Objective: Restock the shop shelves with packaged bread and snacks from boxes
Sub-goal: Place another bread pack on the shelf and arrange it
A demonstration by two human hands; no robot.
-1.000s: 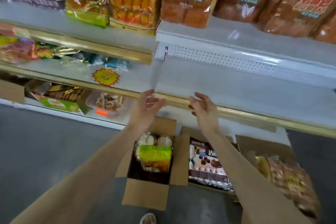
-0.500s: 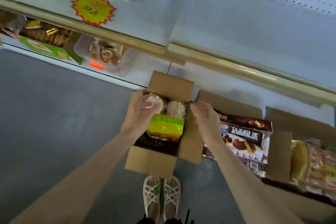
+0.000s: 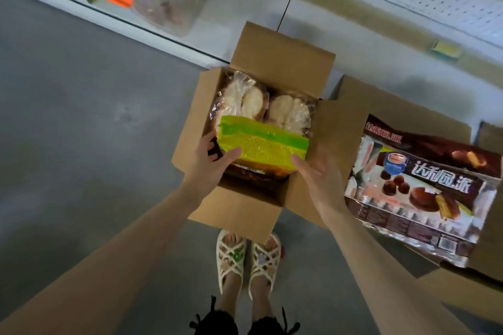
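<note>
My open box (image 3: 239, 215) sits on the floor (image 3: 81, 130) and holds two clear packs of pale rolls (image 3: 245, 98) at the far end, with the green pack (image 3: 264, 144) on top nearer me. A second box (image 3: 381, 100) to the right holds a brown pie pack (image 3: 424, 190). The green pack lies crosswise, its long axis left to right, glossy yellow-green with a darker green band along the far edge. My left hand (image 3: 209, 163) grips its left end, thumb on top. My right hand (image 3: 318, 174) is spread, thumb touching its right corner.
</note>
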